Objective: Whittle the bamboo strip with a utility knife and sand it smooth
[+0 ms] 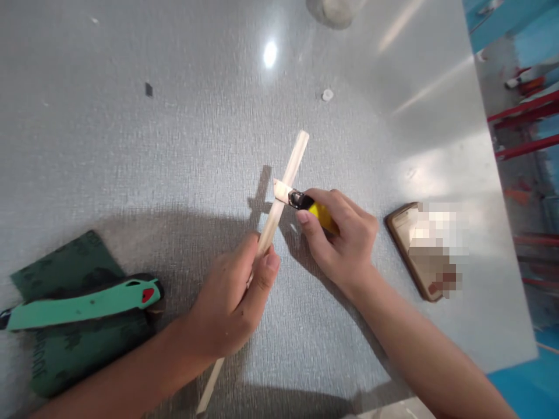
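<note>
A long pale wooden stick runs slantwise across the middle of the view, its far end raised towards the back. My left hand is wrapped around it below the middle, and the lower end comes out beneath the wrist. In my right hand is a yellow and black utility knife, gripped between thumb and fingers. The knife's short blade lies across the stick, above my left hand, and seems to touch it. Part of the knife handle is hidden by my fingers.
At the left, a green-handled tool lies on dark green sandpaper. A phone-like object, partly blurred out, rests at the right. A small white bit and a dark chip lie farther back. The grey table ends at the right.
</note>
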`<state>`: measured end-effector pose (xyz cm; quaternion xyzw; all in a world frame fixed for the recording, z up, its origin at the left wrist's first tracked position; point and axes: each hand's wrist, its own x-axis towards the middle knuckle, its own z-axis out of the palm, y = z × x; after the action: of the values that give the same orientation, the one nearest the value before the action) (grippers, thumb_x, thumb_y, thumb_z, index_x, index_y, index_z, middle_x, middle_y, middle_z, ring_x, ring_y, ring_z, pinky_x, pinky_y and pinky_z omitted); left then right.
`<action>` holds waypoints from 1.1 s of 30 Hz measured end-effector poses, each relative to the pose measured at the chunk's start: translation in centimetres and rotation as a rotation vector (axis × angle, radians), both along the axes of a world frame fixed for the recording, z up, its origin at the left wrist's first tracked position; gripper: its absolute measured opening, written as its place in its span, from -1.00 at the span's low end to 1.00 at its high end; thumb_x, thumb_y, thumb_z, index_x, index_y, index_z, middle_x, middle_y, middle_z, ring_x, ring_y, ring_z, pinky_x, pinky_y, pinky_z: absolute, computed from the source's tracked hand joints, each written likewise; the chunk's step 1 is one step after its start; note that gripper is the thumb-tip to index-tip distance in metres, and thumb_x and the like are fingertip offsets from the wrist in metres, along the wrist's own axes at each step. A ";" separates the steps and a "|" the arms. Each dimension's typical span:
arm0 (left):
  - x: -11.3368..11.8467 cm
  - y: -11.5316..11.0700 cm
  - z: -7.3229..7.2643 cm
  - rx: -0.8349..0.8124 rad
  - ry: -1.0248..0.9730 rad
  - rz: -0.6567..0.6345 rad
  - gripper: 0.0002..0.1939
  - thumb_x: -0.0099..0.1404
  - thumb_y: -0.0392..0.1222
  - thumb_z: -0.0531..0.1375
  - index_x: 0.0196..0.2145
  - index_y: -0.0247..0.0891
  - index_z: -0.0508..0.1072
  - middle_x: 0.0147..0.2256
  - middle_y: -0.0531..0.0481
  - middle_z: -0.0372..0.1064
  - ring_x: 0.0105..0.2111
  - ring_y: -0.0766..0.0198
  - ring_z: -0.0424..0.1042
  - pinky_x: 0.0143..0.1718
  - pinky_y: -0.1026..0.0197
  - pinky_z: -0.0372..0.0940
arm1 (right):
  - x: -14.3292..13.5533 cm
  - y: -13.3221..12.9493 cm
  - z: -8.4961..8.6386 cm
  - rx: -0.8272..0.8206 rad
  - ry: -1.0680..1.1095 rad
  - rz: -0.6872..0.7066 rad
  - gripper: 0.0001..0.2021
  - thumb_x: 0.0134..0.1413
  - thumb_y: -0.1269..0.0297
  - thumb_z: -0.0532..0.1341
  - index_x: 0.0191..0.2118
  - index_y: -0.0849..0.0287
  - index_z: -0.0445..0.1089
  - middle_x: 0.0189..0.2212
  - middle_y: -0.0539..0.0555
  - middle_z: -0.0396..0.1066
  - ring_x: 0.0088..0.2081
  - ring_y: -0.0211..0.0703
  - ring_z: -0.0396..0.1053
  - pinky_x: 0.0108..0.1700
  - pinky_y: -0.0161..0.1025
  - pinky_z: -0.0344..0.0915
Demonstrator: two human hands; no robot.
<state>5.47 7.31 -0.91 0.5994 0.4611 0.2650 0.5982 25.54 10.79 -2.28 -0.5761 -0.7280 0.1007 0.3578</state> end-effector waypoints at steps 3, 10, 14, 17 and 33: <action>-0.1 -0.1 -0.2 -0.049 -0.027 0.016 -0.67 0.62 0.02 -0.04 -0.29 -0.16 0.24 -0.57 0.18 0.14 -0.61 0.39 0.15 -0.58 0.21 0.05 | 0.0 0.0 0.0 0.008 -0.010 0.010 -0.74 0.40 0.04 0.20 -0.10 0.11 0.50 -0.46 0.00 0.44 -0.50 -0.24 0.30 -0.41 -0.21 0.18; 0.0 -0.4 -0.8 -0.097 -0.188 0.111 -0.70 0.61 0.03 0.00 -0.25 -0.17 0.29 -0.53 0.16 0.17 -0.58 0.41 0.14 -0.59 0.29 0.08 | 0.0 -0.1 -0.3 0.076 -0.065 0.209 -0.72 0.40 0.11 0.20 0.07 0.12 0.47 -0.42 -0.01 0.46 -0.48 -0.24 0.28 -0.38 -0.20 0.21; 0.1 -0.3 -0.8 -0.091 -0.192 0.134 -0.72 0.60 0.01 0.04 -0.26 -0.17 0.30 -0.54 0.17 0.15 -0.59 0.43 0.14 -0.59 0.30 0.07 | 0.2 -0.3 -0.7 0.186 -0.066 0.253 -0.58 0.46 0.13 0.08 0.33 0.04 0.28 -0.45 -0.03 0.42 -0.52 -0.21 0.19 -0.43 -0.20 0.18; 0.1 -0.2 -0.8 -0.084 -0.185 0.141 -0.71 0.60 0.00 0.04 -0.26 -0.18 0.31 -0.55 0.18 0.16 -0.59 0.43 0.15 -0.58 0.30 0.09 | 0.1 -0.2 -0.8 0.216 -0.052 0.283 -0.62 0.45 0.17 0.09 0.28 0.06 0.32 -0.50 -0.06 0.33 -0.54 -0.23 0.14 -0.45 -0.21 0.13; 0.1 -0.3 -0.9 -0.084 -0.164 0.162 -0.80 0.60 -0.02 0.04 -0.11 -0.16 0.36 -0.50 0.16 0.17 -0.55 0.41 0.17 -0.54 0.28 0.14 | -0.2 -0.2 -0.8 0.177 -0.109 0.325 -0.80 0.41 0.35 0.19 0.07 0.00 0.40 -0.29 -0.02 0.48 -0.41 -0.31 0.36 -0.34 -0.30 0.28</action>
<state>5.59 7.00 -1.78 0.5110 0.4680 0.3412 0.6352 25.38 10.56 -3.07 -0.4217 -0.8358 0.0613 0.3461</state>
